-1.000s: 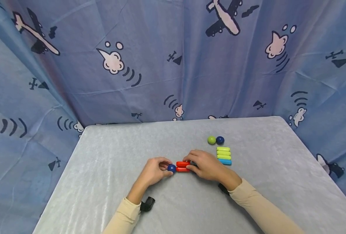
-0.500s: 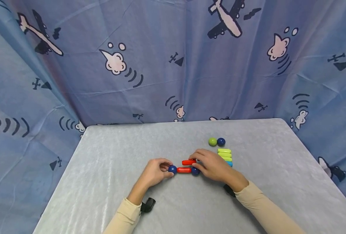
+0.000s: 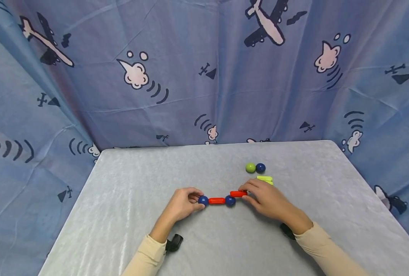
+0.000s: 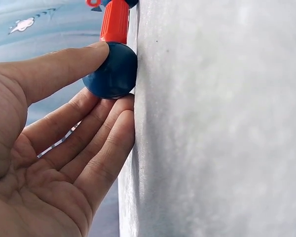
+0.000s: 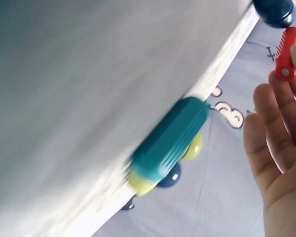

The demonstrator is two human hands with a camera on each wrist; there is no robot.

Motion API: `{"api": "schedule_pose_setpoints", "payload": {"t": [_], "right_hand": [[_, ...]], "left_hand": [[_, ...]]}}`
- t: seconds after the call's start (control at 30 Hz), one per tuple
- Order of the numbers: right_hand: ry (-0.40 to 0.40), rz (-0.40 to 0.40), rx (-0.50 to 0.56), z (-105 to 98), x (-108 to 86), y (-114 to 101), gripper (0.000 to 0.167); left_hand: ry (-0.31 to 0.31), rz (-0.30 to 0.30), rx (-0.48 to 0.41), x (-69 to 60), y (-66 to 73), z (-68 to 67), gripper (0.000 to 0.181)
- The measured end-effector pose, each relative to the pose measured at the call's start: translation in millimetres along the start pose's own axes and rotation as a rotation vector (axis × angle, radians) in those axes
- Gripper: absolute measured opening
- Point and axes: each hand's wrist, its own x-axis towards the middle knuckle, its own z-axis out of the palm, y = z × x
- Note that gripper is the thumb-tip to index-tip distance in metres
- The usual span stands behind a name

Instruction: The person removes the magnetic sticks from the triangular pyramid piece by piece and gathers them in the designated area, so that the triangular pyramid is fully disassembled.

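Note:
My left hand (image 3: 183, 203) pinches a blue ball (image 3: 203, 200) between thumb and fingers; the left wrist view shows the same ball (image 4: 111, 74) against the thumb tip. A red ridged rod (image 3: 216, 201) runs right from it to a second blue ball (image 3: 230, 201), all in one row on the table. My right hand (image 3: 270, 201) pinches another red rod (image 3: 238, 194) by its right end. That rod's left end is close behind the second ball; I cannot tell whether they touch. In the right wrist view, the held rod (image 5: 287, 54) shows a small round metallic end.
Behind the right hand lie yellow-green rods (image 3: 264, 178), partly hidden in the head view. A blue rod (image 5: 172, 138) beside them shows in the right wrist view. Farther back sit a green ball (image 3: 250, 167) and a dark blue ball (image 3: 260, 168). A patterned curtain (image 3: 177, 76) hangs behind the table.
My right hand has carried its red rod right, from behind the other red rod to beside the second blue ball, uncovering that ball. The left hand stays on its ball.

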Motion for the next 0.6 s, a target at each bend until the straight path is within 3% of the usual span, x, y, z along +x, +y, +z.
{"api": "schedule_pose_setpoints", "payload": {"t": [0.6], "right_hand": [[0.053,0.075,-0.132,-18,-54.7,30,0.027]], "left_hand": [[-0.018,-0.002,0.026,-6.1,3.8,-0.6,0.030]]}}
